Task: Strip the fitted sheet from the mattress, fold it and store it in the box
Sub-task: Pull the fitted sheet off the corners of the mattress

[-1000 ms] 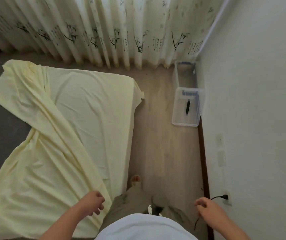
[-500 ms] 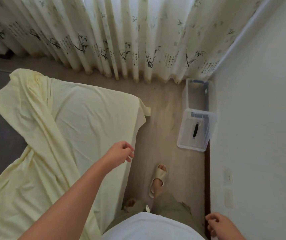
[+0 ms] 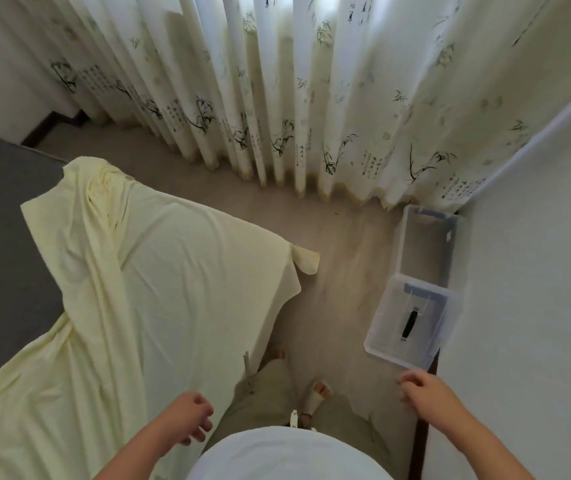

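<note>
Yellow sheet (image 3: pixel 173 271) half off grey mattress (image 3: pixel 0 220), clear box (image 3: pixel 426 247) nearby

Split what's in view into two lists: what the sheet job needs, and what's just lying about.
For the job:
- pale yellow fitted sheet, half pulled off
- grey mattress
- clear box by the wall
- lid on the floor in front of it
- left hand and right hand, both holding nothing

Just there:
- patterned curtain
- white wall
- slipper on the foot
</note>
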